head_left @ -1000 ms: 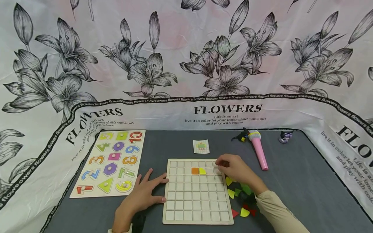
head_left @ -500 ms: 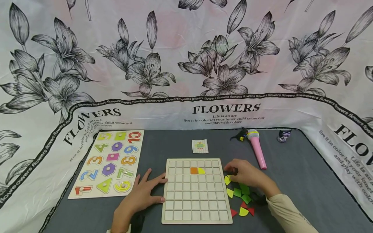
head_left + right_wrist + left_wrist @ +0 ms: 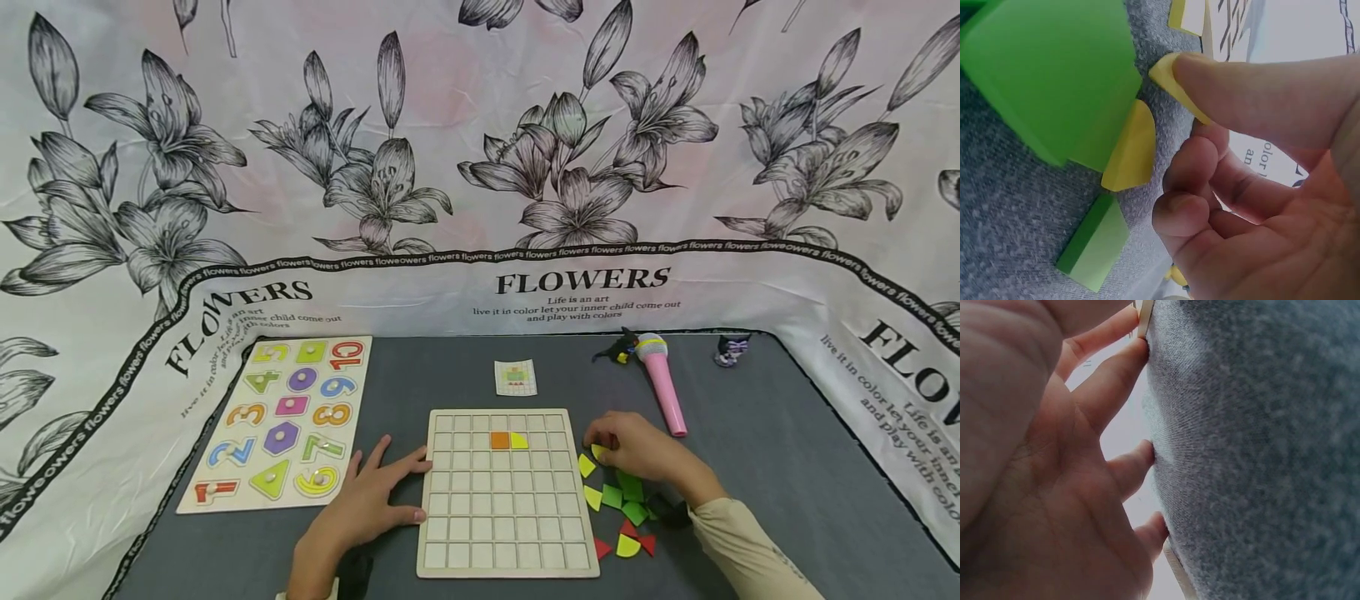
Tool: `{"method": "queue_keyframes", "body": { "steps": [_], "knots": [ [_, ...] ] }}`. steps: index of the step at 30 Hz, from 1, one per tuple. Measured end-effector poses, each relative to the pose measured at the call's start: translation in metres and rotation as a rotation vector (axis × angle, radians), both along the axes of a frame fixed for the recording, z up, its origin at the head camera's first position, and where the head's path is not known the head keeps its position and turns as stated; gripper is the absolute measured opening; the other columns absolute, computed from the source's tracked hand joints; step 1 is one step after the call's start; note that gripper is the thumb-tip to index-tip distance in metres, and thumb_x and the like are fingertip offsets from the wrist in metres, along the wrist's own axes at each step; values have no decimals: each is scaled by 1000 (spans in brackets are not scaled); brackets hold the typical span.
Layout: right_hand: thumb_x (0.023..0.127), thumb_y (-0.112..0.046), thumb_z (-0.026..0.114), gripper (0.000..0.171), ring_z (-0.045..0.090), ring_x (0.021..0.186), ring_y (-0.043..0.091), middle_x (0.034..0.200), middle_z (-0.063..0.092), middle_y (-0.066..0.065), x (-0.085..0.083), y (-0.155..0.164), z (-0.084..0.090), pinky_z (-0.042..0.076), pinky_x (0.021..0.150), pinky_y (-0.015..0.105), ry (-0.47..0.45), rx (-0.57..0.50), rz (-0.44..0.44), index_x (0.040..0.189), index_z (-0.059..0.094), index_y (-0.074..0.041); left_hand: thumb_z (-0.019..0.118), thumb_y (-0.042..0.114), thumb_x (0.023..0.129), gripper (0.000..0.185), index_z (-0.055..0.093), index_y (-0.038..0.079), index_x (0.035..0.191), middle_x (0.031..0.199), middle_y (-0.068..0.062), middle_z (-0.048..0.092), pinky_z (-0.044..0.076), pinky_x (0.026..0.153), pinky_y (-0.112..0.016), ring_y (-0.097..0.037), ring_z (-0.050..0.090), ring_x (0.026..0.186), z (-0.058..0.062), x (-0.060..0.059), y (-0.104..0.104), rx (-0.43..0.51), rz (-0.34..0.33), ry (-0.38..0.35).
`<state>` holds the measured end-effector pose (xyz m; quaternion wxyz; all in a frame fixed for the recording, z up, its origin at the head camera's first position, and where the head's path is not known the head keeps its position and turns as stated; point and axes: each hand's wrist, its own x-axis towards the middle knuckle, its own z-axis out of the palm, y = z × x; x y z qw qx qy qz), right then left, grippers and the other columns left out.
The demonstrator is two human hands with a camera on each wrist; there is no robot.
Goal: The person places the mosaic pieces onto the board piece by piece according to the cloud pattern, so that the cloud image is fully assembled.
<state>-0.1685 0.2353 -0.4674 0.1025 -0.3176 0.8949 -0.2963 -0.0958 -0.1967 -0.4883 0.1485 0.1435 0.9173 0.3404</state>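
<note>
Right wrist view, yellow piece (image 3: pixel 1164 73), pinched between thumb (image 3: pixel 1254 94) and fingers (image 3: pixel 1192 164)

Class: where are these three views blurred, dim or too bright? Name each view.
Head: lit fairly evenly, fine detail on the small card lost. Left wrist: the left hand shaded, white glare behind it, grey cloth blurred at right. Right wrist: bright white behind the right hand, large green piece slightly soft.

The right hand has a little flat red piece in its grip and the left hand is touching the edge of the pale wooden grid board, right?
Not quite: the colour is wrong. The right hand has a little flat yellow piece in its grip, as the right wrist view shows, and the left hand is touching the edge of the pale wooden grid board.
</note>
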Motion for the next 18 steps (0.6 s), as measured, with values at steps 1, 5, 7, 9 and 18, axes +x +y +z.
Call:
{"method": "queue_keyframes", "body": {
  "steps": [1,5,7,9,18],
  "knots": [
    [91,5,78,17,49,73,6,83,54,-8,0,0,1,46,63,29,-5,-10,-12,101,77,-8,92,37,83,82,59,20,157,160,-2,55,-4,120,-76,-50,12,160,0,0,0,-2,0,0],
    [94,2,77,14,51,72,8,80,55,-8,-1,0,6,45,61,28,-14,-51,-69,96,74,-11,91,37,84,82,59,19,156,159,-3,55,-4,120,-77,-51,12,160,0,1,-1,1,-5,3],
    [95,-1,78,13,52,71,8,80,56,-8,-2,-1,7,46,61,28,-14,-68,-87,95,72,-12,91,37,84,81,59,19,156,159,-3,55,-3,120,-77,-51,12,160,0,2,-1,2,-5,6],
    [96,-4,79,12,53,71,8,80,57,-8,-4,-2,8,48,61,28,-20,-85,-103,95,70,-12,91,38,84,81,60,19,156,159,-3,55,-3,120,-77,-51,12,160,1,2,-1,0,-3,7],
    [97,-7,78,14,60,73,9,84,65,-7,-6,-17,6,53,61,29,-81,-150,-103,94,65,-12,92,38,83,84,57,21,158,158,-1,56,-4,121,-77,-50,12,160,0,1,0,-4,-5,11]
  ]
}}
